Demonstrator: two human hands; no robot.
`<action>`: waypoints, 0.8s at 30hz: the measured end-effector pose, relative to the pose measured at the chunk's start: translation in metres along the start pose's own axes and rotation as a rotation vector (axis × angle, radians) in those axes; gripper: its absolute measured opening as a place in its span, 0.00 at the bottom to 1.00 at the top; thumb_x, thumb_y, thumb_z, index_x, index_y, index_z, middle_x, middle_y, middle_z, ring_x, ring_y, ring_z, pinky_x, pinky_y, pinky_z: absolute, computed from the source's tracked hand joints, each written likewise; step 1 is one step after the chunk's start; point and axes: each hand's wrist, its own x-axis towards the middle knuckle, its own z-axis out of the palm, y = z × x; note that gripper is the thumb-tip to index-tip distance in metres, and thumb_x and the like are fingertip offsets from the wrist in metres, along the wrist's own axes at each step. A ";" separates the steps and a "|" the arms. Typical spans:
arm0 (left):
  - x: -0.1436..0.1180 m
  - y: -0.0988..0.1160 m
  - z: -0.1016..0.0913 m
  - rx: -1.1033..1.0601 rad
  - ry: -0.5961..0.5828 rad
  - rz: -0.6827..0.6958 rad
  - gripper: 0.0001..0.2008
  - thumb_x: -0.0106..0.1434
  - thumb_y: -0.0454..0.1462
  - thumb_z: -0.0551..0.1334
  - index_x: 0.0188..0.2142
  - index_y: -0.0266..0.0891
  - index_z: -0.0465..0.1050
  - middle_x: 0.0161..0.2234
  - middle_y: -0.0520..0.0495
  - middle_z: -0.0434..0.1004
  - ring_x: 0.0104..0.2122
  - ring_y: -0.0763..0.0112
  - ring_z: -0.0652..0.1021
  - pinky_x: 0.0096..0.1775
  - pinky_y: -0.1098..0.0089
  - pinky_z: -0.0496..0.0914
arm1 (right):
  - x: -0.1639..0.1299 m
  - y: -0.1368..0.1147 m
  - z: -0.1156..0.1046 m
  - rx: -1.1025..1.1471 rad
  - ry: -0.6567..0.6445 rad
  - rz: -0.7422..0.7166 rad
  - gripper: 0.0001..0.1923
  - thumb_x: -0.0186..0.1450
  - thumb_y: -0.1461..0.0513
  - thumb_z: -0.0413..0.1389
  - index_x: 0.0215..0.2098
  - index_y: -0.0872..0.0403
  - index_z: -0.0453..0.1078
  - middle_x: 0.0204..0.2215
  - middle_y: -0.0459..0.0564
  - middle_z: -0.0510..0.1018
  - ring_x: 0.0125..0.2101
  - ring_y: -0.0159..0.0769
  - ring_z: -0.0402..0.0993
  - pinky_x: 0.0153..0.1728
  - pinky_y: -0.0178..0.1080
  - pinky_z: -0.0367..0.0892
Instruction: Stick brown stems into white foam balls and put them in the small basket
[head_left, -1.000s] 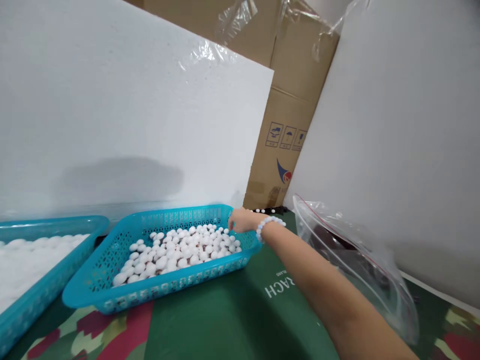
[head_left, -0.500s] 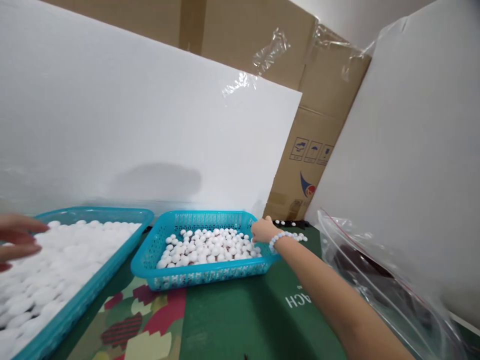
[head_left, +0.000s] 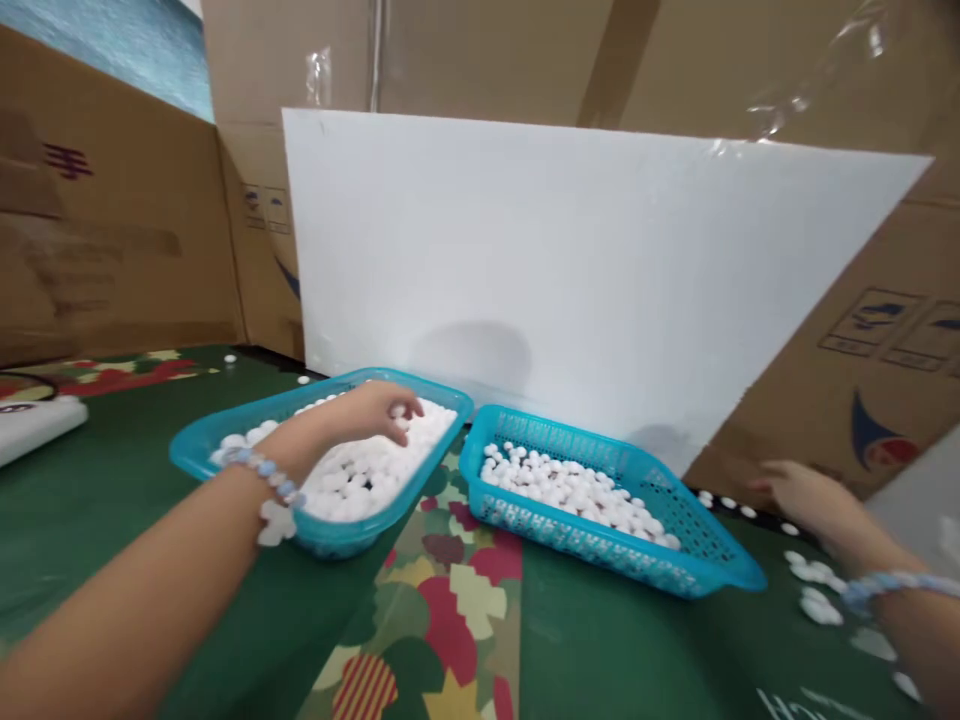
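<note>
Swinging left since a moment ago, the view now shows both hands out. Left hand [head_left: 382,408] curls loosely, fingertips down on white beads [head_left: 360,470] in the left tray [head_left: 196,455] at ten o'clock. Right hand [head_left: 799,492], flat and blurred, rests at three o'clock among loose beads [head_left: 814,590], beside the mesh basket [head_left: 705,560].

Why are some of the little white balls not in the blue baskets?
A few white pieces lie loose on the green mat, right of the right basket and near the right hand. They look spilled, since the rest sit inside the two baskets. The left hand reaches into the left basket.
</note>
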 end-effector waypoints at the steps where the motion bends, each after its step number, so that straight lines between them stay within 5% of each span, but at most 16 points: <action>1: -0.001 0.007 0.002 -0.030 0.019 0.000 0.10 0.31 0.30 0.61 0.19 0.37 0.69 0.19 0.55 0.66 0.22 0.74 0.66 0.23 0.78 0.59 | -0.001 -0.009 -0.001 0.060 -0.037 0.030 0.06 0.58 0.67 0.42 0.30 0.56 0.60 0.28 0.47 0.67 0.26 0.26 0.64 0.26 0.32 0.62; 3: -0.004 0.019 0.010 -0.108 0.060 0.020 0.09 0.33 0.33 0.60 0.19 0.36 0.67 0.19 0.54 0.66 0.22 0.74 0.67 0.23 0.76 0.60 | -0.010 -0.031 -0.002 0.201 -0.094 0.032 0.10 0.57 0.73 0.39 0.27 0.57 0.57 0.26 0.52 0.67 0.25 0.26 0.65 0.28 0.31 0.62; 10: -0.025 0.060 0.046 -0.438 0.063 0.225 0.08 0.39 0.36 0.58 0.23 0.37 0.64 0.19 0.53 0.66 0.22 0.75 0.69 0.24 0.75 0.64 | -0.072 -0.091 -0.002 0.603 -0.244 -0.239 0.04 0.53 0.65 0.46 0.28 0.53 0.56 0.26 0.43 0.66 0.29 0.26 0.67 0.29 0.28 0.64; 14: -0.033 0.075 0.067 -0.707 -0.065 0.336 0.05 0.41 0.32 0.58 0.22 0.38 0.64 0.20 0.54 0.67 0.21 0.78 0.68 0.22 0.78 0.64 | -0.092 -0.097 -0.007 0.912 -0.380 -0.426 0.03 0.50 0.65 0.49 0.24 0.53 0.58 0.22 0.41 0.64 0.23 0.25 0.69 0.23 0.28 0.65; 18: -0.038 0.079 0.082 -0.912 -0.213 0.369 0.08 0.42 0.29 0.59 0.25 0.41 0.67 0.25 0.53 0.68 0.27 0.78 0.69 0.25 0.80 0.64 | -0.100 -0.097 -0.015 0.915 -0.364 -0.504 0.04 0.47 0.67 0.52 0.20 0.54 0.61 0.15 0.39 0.64 0.14 0.21 0.63 0.14 0.25 0.59; 21: -0.040 0.079 0.085 -0.961 -0.208 0.364 0.08 0.42 0.30 0.60 0.25 0.42 0.68 0.26 0.54 0.67 0.28 0.78 0.68 0.26 0.81 0.64 | -0.102 -0.099 -0.016 0.910 -0.352 -0.557 0.06 0.46 0.69 0.53 0.15 0.56 0.61 0.15 0.40 0.64 0.15 0.21 0.60 0.14 0.26 0.57; 24: -0.043 0.078 0.082 -0.973 -0.175 0.356 0.08 0.42 0.31 0.61 0.25 0.42 0.69 0.24 0.54 0.66 0.28 0.78 0.68 0.29 0.81 0.64 | -0.103 -0.102 -0.013 0.943 -0.478 -0.575 0.04 0.45 0.70 0.54 0.16 0.56 0.64 0.18 0.42 0.66 0.21 0.23 0.64 0.20 0.27 0.62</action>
